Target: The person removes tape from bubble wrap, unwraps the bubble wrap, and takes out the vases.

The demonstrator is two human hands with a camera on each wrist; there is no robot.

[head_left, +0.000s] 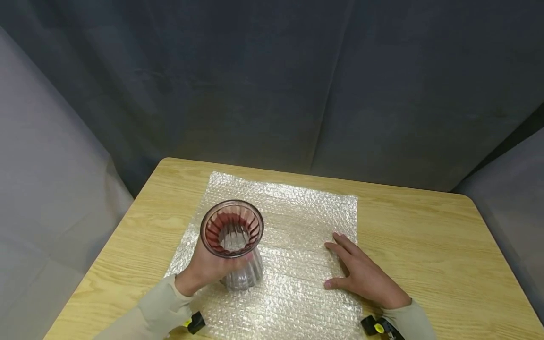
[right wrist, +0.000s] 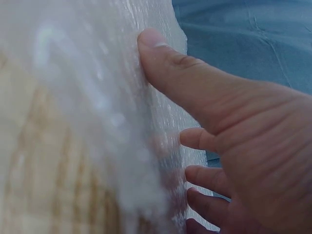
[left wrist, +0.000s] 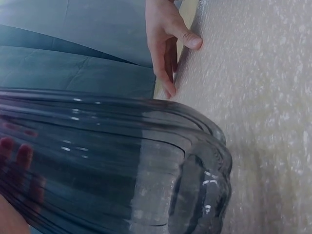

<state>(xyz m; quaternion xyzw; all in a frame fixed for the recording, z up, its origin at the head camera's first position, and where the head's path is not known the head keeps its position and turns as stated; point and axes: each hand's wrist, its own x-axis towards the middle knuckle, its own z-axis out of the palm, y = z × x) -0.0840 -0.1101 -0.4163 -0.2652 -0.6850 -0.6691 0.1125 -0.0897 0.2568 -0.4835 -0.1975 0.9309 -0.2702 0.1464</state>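
Note:
A ribbed clear glass vase (head_left: 245,277) with a flared mouth and a reddish tint inside stands out left of centre in the head view. My left hand (head_left: 207,267) grips it around its neck, just under the rim. In the left wrist view the thick base of the vase (left wrist: 200,180) is tilted near the bubble wrap (left wrist: 273,97); I cannot tell whether they touch. Along the right edge of the bubble wrap (head_left: 297,264) lies my right hand (head_left: 365,276), its fingers spread and thumb apart. The right wrist view shows that hand's thumb (right wrist: 180,73) at the wrap's surface.
A light wood-grain table (head_left: 433,255) lies under the wrap, with rounded far corners. Dark cloth (head_left: 272,85) hangs behind it, and pale grey cloth panels (head_left: 46,189) stand at the left and right sides.

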